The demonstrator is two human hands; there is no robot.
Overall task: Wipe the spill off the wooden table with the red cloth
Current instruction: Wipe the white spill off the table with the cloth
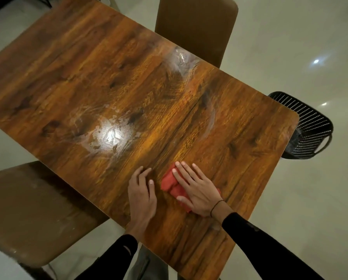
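A long wooden table point(88, 77) fills the view. A wet patch of spill point(110, 136) glints left of the middle, with thin smeared streaks around it. A second wet patch point(181, 59) lies near the far edge. A folded red cloth point(170, 183) rests on the table near the front edge. My right hand point(195, 188) lies flat on top of the cloth, fingers spread, pressing it down. My left hand point(142, 194) rests palm down on the bare wood just left of the cloth, holding nothing.
A brown padded chair point(197, 27) stands at the far side. Another brown chair point(28, 209) sits at the near left. A black mesh chair point(308, 126) is at the table's right end. Pale glossy floor surrounds the table.
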